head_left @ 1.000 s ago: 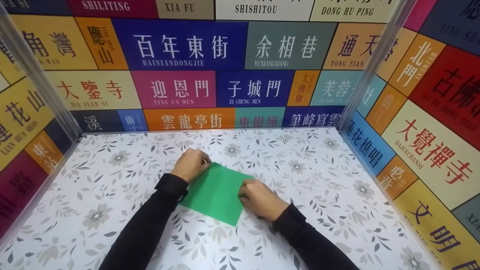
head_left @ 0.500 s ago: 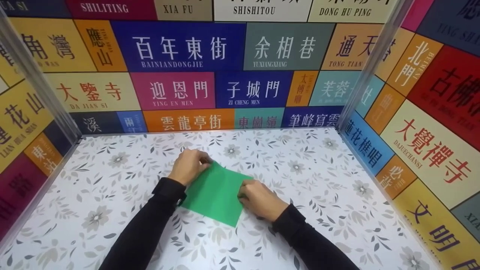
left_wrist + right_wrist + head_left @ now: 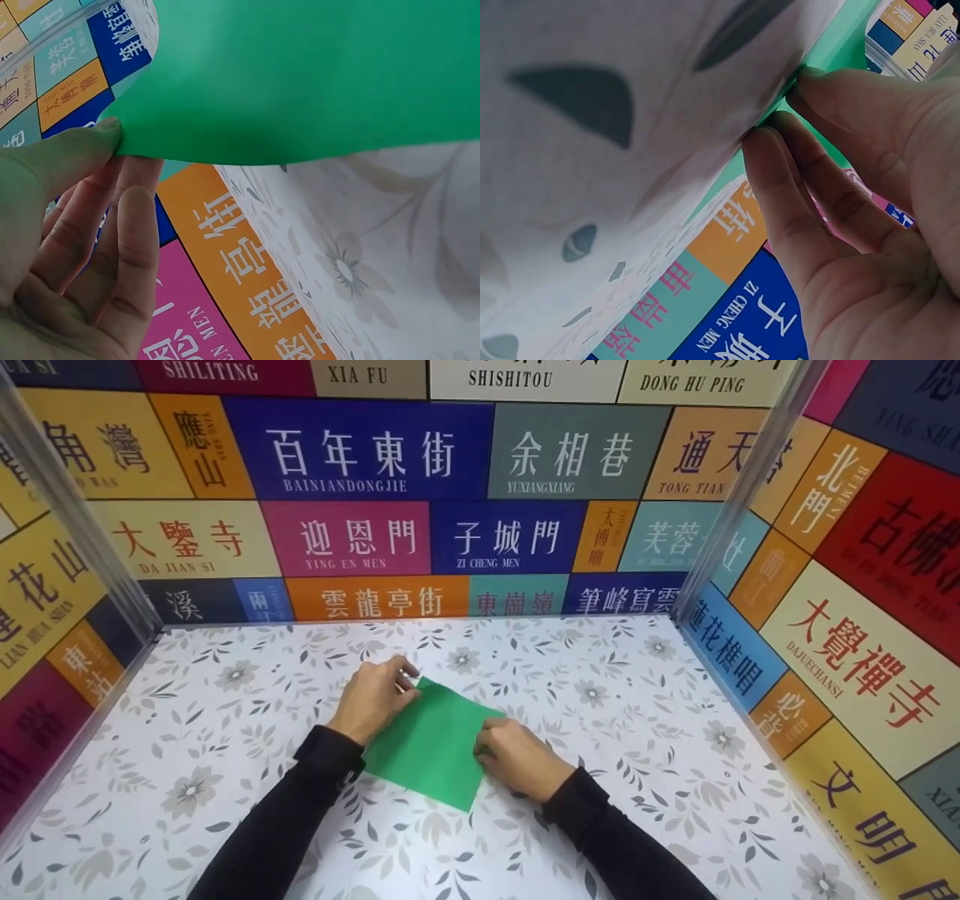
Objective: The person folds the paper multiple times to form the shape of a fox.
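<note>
Three walls of coloured blocks lettered in Chinese characters, most with Latin spellings, enclose your workspace: a back wall [image 3: 375,450], a left wall [image 3: 45,607] and a right wall [image 3: 862,622], with two corner posts [image 3: 82,510] between them. One tabletop [image 3: 225,720], white with grey flowers and leaves, spreads before you. On it you have one green sheet [image 3: 427,746], set slantwise near the middle, between your two hands and two black sleeves [image 3: 277,817].

Your left hand [image 3: 373,696] pinches the sheet's far left corner; your right hand [image 3: 521,757] holds its right edge, thumb and fingertips drawn close together.

Your head camera mostly hides the left grip, but the left wrist view shows your thumb on one face of the corner, fingers at the other, and the sheet's border curving clear of the tabletop. Only the right wrist view shows your right thumb and fingertips lined up along the edge, right against the tabletop.

Compared with half a second ago, your left hand has drawn slightly back toward you and more of the corner shows beside its fingers. Your right hand has stayed nearly where it was.
</note>
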The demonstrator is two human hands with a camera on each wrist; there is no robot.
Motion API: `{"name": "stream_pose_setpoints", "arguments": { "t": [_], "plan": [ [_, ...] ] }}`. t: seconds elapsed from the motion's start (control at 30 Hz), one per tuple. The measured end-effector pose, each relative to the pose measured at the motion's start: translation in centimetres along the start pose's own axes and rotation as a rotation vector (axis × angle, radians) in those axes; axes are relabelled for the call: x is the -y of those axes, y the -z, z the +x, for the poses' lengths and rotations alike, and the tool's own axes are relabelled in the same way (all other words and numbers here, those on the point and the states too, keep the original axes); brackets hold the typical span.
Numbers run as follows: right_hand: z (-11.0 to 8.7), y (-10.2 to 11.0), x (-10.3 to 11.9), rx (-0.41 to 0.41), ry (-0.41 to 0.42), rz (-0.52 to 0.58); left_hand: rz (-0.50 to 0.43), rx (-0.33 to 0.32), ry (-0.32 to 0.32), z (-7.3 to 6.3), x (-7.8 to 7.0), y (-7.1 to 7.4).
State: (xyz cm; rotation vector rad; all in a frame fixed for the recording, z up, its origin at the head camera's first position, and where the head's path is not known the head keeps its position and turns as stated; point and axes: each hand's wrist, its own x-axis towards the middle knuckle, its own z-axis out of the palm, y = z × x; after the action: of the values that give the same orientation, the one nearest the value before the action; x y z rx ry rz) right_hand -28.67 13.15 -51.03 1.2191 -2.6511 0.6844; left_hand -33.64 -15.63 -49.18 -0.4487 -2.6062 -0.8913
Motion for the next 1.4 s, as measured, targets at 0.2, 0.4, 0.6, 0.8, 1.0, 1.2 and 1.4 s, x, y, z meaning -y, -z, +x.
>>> {"name": "stream_pose_setpoints", "arguments": {
  "t": [0.2, 0.4, 0.6, 0.8, 1.0, 1.2, 1.4],
  "plan": [
    [0.0, 0.1, 0.1, -0.003, -0.004, 0.001, 0.013, 0.005, -0.052, -1.0, -0.5, 0.2],
    [0.0, -0.1, 0.0, -0.009, -0.015, 0.002, -0.008, 0.013, -0.066, -1.9, -1.4, 0.3],
    [0.1, -0.2, -0.1, -0.003, -0.023, -0.007, 0.013, 0.004, -0.101, -2.8, -2.5, 0.5],
    [0.1, 0.0, -0.1, 0.015, -0.048, -0.001, 0.022, 0.021, -0.131, -3.7, -3.3, 0.6],
    [0.1, 0.1, -0.1, 0.022, -0.055, 0.004, 0.027, 0.031, -0.150, -4.6, -3.8, 0.3],
    [0.1, 0.1, -0.2, 0.012, -0.049, 0.022, 0.005, 0.046, -0.173, -5.4, -4.0, -0.2],
    [0.0, 0.3, -0.3, 0.004, -0.048, 0.030, -0.004, 0.056, -0.193, -6.1, -4.2, -0.4]
  ]
}}
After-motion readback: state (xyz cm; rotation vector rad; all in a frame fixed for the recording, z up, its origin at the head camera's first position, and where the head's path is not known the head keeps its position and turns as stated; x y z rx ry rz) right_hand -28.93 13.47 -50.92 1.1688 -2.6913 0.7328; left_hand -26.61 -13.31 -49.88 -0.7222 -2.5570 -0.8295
